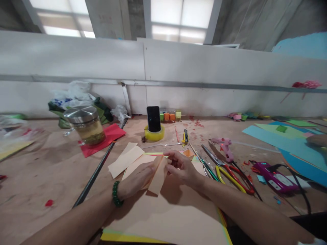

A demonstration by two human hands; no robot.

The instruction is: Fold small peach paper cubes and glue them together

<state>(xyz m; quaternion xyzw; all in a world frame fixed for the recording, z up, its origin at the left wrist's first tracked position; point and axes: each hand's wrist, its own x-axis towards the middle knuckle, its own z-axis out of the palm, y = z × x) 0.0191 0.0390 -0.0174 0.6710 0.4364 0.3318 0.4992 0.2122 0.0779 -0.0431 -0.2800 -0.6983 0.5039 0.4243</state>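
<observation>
Head view: left hand (139, 177) and right hand (186, 170) grasp 1 paper strip (158, 180), seemingly part-folded; 2 flat pieces (127, 162) nearby look unfolded.

Our brownish bench (51, 180) carries a stack of pale paper sheets (163, 224) near its front edge. Left of that we see a long dark rod (95, 173) slanting toward a red sheet (114, 134), and a small red scrap (49, 203). Behind the stack we have a yellow tape roll (150, 136) and a cutter (185, 136); to the right, scissors (215, 157), a pink glue gun (225, 147), a purple corded device (274, 177) and blue sheets (270, 137).
</observation>
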